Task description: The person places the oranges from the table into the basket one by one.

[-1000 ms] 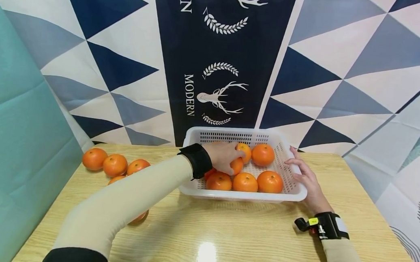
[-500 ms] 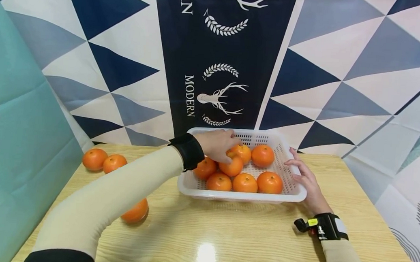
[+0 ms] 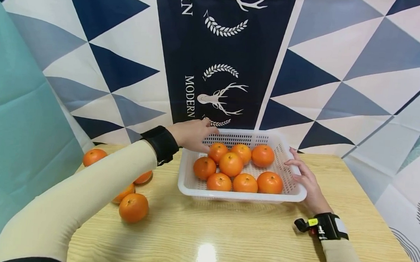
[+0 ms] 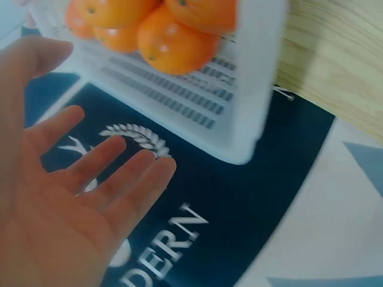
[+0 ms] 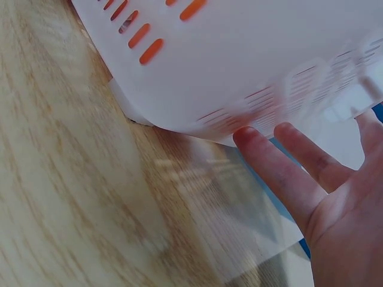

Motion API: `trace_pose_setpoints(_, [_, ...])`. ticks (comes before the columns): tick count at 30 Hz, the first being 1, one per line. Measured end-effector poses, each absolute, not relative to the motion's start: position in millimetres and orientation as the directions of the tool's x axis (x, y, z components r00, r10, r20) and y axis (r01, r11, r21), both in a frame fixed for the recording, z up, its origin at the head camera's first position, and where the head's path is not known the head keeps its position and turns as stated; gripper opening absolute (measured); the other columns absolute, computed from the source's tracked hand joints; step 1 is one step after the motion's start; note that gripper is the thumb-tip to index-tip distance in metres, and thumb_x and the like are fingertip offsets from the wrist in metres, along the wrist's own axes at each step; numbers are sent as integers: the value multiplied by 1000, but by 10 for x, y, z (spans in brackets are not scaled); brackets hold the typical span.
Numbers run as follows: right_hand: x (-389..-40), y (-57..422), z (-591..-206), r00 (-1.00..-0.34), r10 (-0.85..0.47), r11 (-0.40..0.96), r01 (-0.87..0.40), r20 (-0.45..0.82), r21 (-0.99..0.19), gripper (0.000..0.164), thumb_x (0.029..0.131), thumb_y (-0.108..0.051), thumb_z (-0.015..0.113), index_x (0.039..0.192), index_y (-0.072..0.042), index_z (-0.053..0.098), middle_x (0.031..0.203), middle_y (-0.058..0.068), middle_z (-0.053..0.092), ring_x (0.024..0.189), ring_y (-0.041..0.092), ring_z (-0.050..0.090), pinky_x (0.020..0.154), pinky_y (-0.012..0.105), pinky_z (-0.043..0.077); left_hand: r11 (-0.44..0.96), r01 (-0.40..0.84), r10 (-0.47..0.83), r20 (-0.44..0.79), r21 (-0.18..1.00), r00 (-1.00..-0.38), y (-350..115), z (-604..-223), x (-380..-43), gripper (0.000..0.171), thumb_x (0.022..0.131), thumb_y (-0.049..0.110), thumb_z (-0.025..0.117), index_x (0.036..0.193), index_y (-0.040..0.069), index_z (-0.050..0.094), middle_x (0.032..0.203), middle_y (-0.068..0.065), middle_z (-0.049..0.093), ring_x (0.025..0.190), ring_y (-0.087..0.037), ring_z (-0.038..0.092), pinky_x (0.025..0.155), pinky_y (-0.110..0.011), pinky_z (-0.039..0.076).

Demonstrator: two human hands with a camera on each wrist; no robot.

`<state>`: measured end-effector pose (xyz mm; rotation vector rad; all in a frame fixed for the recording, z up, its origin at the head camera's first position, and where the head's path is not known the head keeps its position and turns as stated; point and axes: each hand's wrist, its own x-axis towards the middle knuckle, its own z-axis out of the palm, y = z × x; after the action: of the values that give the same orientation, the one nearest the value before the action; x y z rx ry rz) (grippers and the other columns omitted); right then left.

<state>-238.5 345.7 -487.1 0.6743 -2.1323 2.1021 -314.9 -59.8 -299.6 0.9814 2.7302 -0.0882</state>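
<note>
A white plastic basket (image 3: 242, 195) with slotted walls stands at the back of the table and holds several oranges (image 3: 245, 183). One orange (image 3: 231, 164) lies on top of the others on the left side. My left hand (image 3: 195, 134) is over the basket's back left corner; in the left wrist view its fingers (image 4: 143, 185) are spread with nothing in them. At the basket's right end is my right hand (image 3: 312, 187), its extended fingers (image 5: 281, 173) touching the outer wall and rim.
On the left of the wooden table (image 3: 173, 238) lie more loose oranges (image 3: 134, 208), partly hidden by my left sleeve (image 3: 92, 196). A patterned cloth (image 3: 216, 46) hangs close behind the basket, and a teal cloth (image 3: 19, 134) borders the left side.
My left hand has let go of an orange, which now sits on the others, and has drawn back left to the basket's corner. The right hand has stayed in place.
</note>
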Motion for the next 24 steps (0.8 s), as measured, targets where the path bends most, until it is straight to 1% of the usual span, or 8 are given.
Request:
trace_pose_setpoints(4, [-2381, 3466, -4887, -904, -254, -19, -351, 344, -936, 40, 110, -2, 39, 140, -14, 63, 194, 1, 0, 175, 15, 12, 116, 7, 44, 792, 609, 596, -252, 32, -762, -764, -3030, -3163, 70, 106, 41, 69, 170, 21, 49, 171, -23, 48, 144, -39, 60, 130, -53, 51])
trace_pose_setpoints(8, [-2376, 3469, -4901, -904, -254, -19, -350, 343, -937, 40, 109, -1, 39, 139, -12, 62, 194, 1, 0, 175, 13, 10, 116, 7, 43, 816, 577, 568, -248, 44, -785, -939, -3045, -3167, 69, 104, 37, 70, 168, 20, 52, 165, -23, 53, 137, -39, 61, 126, -54, 54])
trace_pose_setpoints(13, [-2381, 3474, -4898, -902, -256, -23, -353, 347, -935, 40, 109, -1, 39, 140, -13, 62, 194, 0, 0, 175, 14, 9, 117, 8, 43, 851, 523, 514, -243, 31, -822, -1167, -3058, -3157, 69, 104, 40, 70, 167, 20, 53, 164, -22, 55, 133, -37, 64, 123, -56, 57])
trace_pose_setpoints(18, [-2383, 3478, -4896, -902, -250, -15, -359, 352, -933, 40, 109, -1, 39, 138, -14, 63, 194, 2, 0, 175, 15, 10, 116, 7, 44, 860, 511, 499, -224, 6, -837, -1388, -3110, -3171, 70, 102, 42, 69, 166, 19, 55, 162, -22, 60, 129, -36, 67, 119, -56, 59])
trace_pose_setpoints(24, [-2392, 3468, -4894, -897, -256, -29, -366, 360, -930, 40, 109, -1, 39, 138, -14, 64, 194, 2, 1, 175, 16, 9, 117, 7, 43, 875, 480, 482, -209, 62, -851, -1678, -3169, -3164, 66, 102, 36, 70, 163, 15, 58, 158, -25, 60, 129, -37, 65, 119, -57, 59])
